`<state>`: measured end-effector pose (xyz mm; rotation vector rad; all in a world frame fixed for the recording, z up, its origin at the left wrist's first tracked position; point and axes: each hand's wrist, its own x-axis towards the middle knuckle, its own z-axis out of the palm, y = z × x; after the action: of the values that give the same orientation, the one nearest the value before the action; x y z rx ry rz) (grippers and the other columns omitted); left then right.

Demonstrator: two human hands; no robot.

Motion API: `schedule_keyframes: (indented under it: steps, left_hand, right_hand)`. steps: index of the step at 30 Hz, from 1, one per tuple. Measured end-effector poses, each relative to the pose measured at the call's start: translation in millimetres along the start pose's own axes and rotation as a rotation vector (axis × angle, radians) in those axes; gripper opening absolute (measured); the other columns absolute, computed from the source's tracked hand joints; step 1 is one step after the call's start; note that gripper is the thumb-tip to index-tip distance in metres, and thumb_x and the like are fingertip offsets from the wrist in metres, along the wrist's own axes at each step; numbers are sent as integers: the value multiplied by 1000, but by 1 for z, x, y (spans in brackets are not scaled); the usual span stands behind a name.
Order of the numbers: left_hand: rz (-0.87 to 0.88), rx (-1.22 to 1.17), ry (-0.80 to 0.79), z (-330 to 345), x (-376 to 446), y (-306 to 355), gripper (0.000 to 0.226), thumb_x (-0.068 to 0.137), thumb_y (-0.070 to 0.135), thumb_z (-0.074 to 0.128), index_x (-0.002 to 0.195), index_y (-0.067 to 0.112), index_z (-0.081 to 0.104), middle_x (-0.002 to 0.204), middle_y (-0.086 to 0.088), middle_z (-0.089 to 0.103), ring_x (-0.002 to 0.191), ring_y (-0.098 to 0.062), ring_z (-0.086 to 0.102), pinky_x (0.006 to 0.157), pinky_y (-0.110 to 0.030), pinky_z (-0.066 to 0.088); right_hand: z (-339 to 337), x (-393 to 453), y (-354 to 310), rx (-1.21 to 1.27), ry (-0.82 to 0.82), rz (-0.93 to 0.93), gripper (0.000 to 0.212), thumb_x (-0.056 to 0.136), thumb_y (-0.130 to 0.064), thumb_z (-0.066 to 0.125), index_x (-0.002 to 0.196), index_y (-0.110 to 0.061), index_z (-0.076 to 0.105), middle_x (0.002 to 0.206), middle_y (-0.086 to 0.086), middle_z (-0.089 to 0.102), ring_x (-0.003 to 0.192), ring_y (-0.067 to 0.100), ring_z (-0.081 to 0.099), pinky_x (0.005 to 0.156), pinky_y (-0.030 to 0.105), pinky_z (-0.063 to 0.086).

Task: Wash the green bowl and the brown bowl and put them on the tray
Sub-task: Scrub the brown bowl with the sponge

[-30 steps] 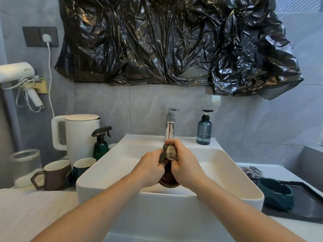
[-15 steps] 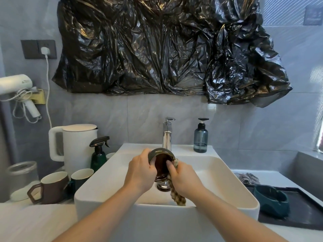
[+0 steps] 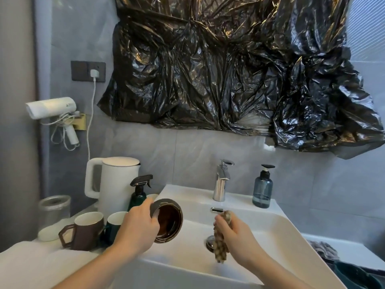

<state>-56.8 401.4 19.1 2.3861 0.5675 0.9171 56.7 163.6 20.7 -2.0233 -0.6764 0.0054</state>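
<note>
Two bare hands work over a white rectangular ceramic basin (image 3: pixel 245 207). Left hand (image 3: pixel 138 227): fingers curled over the near-left rim of a round glossy brown bowl (image 3: pixel 167 220), gripping it tilted on its side above the left part of the basin, its dark opening turned toward the right and the camera. Right hand (image 3: pixel 235 236): fingers closed round a beige-and-brown checked dishcloth (image 3: pixel 219 247), which hangs down bunched from the fist over the chrome drain plug (image 3: pixel 209 243). The two hands are apart, with bare basin between bowl and cloth. At the far rim of the basin stands a chrome single-lever tap (image 3: pixel 220 181); just right of it stands a translucent blue-grey pump bottle with a black head (image 3: pixel 262 187). On the counter left of the basin: a white electric kettle (image 3: pixel 113 184), a dark green spray bottle with a black trigger (image 3: pixel 140 191), a brown mug with a white interior (image 3: pixel 84 231), a dark green mug (image 3: pixel 115 223) beside it, and a clear glass jar (image 3: pixel 54 207) at far left. A white hair dryer (image 3: pixel 52 106) hangs on the left wall. Crumpled black plastic sheeting (image 3: pixel 229 65) covers the wall above the tap. At the lower right edge, part of a dark green bowl (image 3: pixel 354 275) shows, cut off by the frame; what it rests on cannot be made out.
</note>
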Motion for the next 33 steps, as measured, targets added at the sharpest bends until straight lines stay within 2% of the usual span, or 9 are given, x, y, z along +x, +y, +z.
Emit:
schedule_keyframes:
  steps: [3,5,8,14,17,21,23,29,33]
  left_hand:
    - [-38,-70,-2,0,-3,-8,11,108,30,54,107,25,63,86,8,69,80,-17,67,75,-38,60]
    - [-68,-152,17,-3,-3,-7,15,107,29,53,94,28,60,85,7,68,78,-21,68,72,-47,63]
    - [-109,-182,12,-3,-1,-13,18,107,31,52,91,28,58,85,5,68,80,-25,69,73,-51,64]
    - [-93,-150,-66,4,5,-17,13,109,32,52,97,32,59,84,15,64,81,-8,63,76,-33,57]
    - [-106,-167,-86,5,7,-20,13,109,34,51,100,33,60,88,16,64,82,-7,64,78,-38,64]
    - [-108,-166,-105,7,9,-21,11,109,35,51,106,32,62,93,15,65,86,-7,63,82,-35,62]
    - [-102,-155,-115,7,9,-21,11,109,35,51,109,32,62,95,15,65,88,-7,63,83,-32,59]
    - [-112,-141,-129,8,11,-22,11,109,35,51,108,32,61,98,14,66,92,-11,63,86,-34,58]
    - [-114,-135,-192,7,10,-18,15,109,35,52,118,31,63,106,10,69,97,-11,65,87,-29,57]
  right_hand:
    - [8,20,-4,54,-48,-62,7,103,-30,49,106,-27,54,91,2,70,76,17,65,77,36,54]
    - [14,42,-7,7,-18,-129,10,96,-28,50,105,-32,50,87,0,66,69,18,58,71,41,54]
    - [28,78,-20,-257,36,-175,12,97,-27,54,108,-27,49,92,-6,60,76,12,55,64,28,42]
    - [62,163,-28,-402,145,-185,23,96,-31,64,111,-14,59,109,2,56,101,24,55,81,29,34]
    - [74,199,-31,-324,193,-150,35,95,-34,68,118,-9,61,120,11,59,110,30,58,88,32,41]
    - [87,216,-20,-396,18,27,72,95,-48,66,151,-11,40,147,12,46,129,33,52,105,42,47]
    - [90,214,-8,-511,-27,41,75,96,-52,63,154,-12,35,151,12,43,133,33,49,108,42,43]
    - [79,191,1,-551,33,-38,93,87,-64,67,157,-16,28,159,6,34,136,30,49,108,42,46]
    - [67,155,-12,-547,10,-113,77,94,-43,66,157,-18,29,161,5,32,138,27,47,114,39,41]
